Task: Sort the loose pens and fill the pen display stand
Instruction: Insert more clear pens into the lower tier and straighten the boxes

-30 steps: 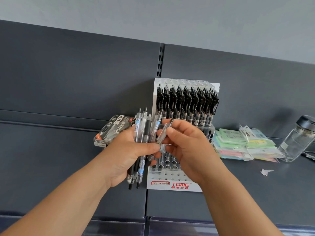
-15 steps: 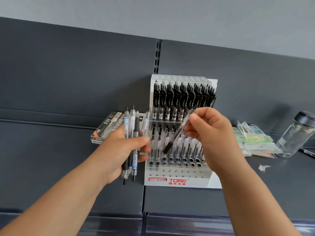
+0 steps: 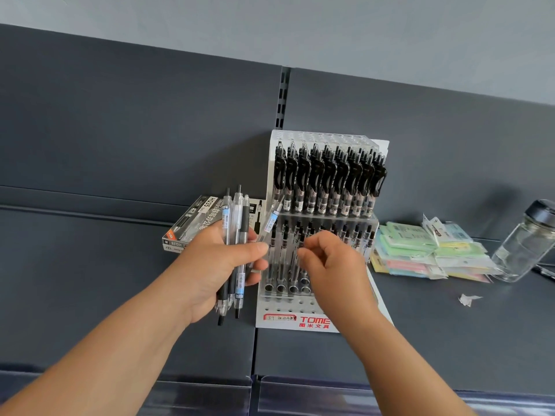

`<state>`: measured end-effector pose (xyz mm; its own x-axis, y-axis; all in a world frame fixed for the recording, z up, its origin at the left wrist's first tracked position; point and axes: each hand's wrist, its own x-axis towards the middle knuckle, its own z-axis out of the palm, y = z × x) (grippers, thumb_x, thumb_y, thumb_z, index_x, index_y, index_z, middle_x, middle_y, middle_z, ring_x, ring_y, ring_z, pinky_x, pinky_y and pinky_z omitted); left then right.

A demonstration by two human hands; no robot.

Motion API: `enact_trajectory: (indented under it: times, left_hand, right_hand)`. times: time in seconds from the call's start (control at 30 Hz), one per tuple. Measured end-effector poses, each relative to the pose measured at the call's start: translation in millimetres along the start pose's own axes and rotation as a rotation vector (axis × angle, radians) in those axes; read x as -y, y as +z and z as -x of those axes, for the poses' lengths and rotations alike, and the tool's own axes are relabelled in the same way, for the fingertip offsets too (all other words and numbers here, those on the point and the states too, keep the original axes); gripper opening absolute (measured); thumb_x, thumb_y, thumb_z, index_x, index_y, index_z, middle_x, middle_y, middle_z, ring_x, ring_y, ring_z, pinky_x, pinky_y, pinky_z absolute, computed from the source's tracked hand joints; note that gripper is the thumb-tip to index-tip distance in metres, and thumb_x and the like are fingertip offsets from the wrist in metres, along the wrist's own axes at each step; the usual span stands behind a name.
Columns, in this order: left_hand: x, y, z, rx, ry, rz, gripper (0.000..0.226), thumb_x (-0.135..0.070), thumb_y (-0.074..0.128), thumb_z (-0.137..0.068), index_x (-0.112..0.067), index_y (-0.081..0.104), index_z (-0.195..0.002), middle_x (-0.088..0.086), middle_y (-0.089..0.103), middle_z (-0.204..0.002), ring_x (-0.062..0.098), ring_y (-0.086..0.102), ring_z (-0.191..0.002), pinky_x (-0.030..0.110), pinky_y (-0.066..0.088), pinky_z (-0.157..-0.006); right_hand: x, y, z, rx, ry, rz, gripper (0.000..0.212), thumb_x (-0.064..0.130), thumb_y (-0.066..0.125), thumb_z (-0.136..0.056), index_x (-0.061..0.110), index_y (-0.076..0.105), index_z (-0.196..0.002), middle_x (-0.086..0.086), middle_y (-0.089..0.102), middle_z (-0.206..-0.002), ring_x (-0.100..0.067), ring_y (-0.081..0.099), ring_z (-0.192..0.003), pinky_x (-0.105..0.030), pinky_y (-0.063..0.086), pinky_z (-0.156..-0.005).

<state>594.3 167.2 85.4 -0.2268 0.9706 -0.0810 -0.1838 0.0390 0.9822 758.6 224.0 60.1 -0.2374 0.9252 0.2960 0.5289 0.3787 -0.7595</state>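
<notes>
Left grip (image 3: 216,271) encircles pens (image 3: 238,216) (perhaps six).

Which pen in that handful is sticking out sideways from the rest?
The clear pen with the pale blue label, nearest the display stand: it leans right, while the other pens in the left hand stand bunched upright.

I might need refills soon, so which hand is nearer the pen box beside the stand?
Left. The left hand, gripping a bundle of pens, is just in front of the pen box; the right hand is farther right, at the display stand's lower tier.
</notes>
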Motion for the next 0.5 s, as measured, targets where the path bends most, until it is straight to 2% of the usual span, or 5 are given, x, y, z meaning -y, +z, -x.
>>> enact_trajectory:
  times: [0.13, 0.2, 0.3, 0.4, 0.5]
  left_hand:
    - [-3, 3, 2, 0.036, 0.001, 0.012, 0.021, 0.004, 0.067, -0.08, -0.007, 0.054, -0.093, 0.014, 0.067, -0.077, 0.021, 0.066, -0.067, 0.034, 0.055, -0.061]
    - [-4, 5, 3, 0.055, 0.008, 0.017, 0.021, 0.004, 0.067, -0.08, -0.007, 0.054, -0.092, 0.014, 0.069, -0.077, 0.023, 0.066, -0.067, 0.035, 0.055, -0.062]
    - [-6, 10, 3, 0.089, 0.029, 0.006, 0.018, 0.003, 0.068, -0.079, -0.008, 0.057, -0.089, 0.01, 0.07, -0.074, 0.023, 0.066, -0.067, 0.035, 0.055, -0.062]
    - [-7, 17, 3, 0.12, 0.104, -0.08, 0.017, 0.003, 0.07, -0.077, -0.008, 0.063, -0.089, 0.005, 0.068, -0.069, 0.021, 0.064, -0.065, 0.034, 0.051, -0.06]
    - [-7, 21, 4, 0.121, 0.158, -0.149, 0.025, 0.002, 0.073, -0.075, -0.011, 0.066, -0.095, 0.008, 0.071, -0.077, 0.02, 0.066, -0.07, 0.036, 0.052, -0.064]
  right_hand:
    - [8, -9, -4, 0.0, -0.013, 0.118, 0.008, 0.026, 0.059, -0.092, 0.023, 0.06, -0.084, 0.009, 0.057, -0.063, -0.009, 0.051, -0.056, -0.033, 0.05, -0.058]
    - [19, -15, -3, -0.084, -0.074, 0.086, 0.01, 0.029, 0.059, -0.091, 0.026, 0.06, -0.082, 0.011, 0.057, -0.064, -0.005, 0.052, -0.057, -0.024, 0.047, -0.055]
    - [38, -22, -2, -0.035, -0.052, -0.317, 0.009, 0.027, 0.059, -0.091, 0.024, 0.062, -0.083, 0.011, 0.061, -0.067, -0.002, 0.055, -0.06, -0.018, 0.047, -0.056]
    - [46, -21, -3, 0.085, 0.056, -0.621, 0.009, 0.018, 0.062, -0.089, 0.012, 0.06, -0.084, 0.001, 0.061, -0.07, -0.009, 0.059, -0.064, -0.021, 0.05, -0.06]
    - [43, -21, -4, 0.127, 0.177, -0.843, 0.01, 0.013, 0.065, -0.086, 0.013, 0.057, -0.081, -0.002, 0.06, -0.071, -0.014, 0.06, -0.066, -0.025, 0.051, -0.064]
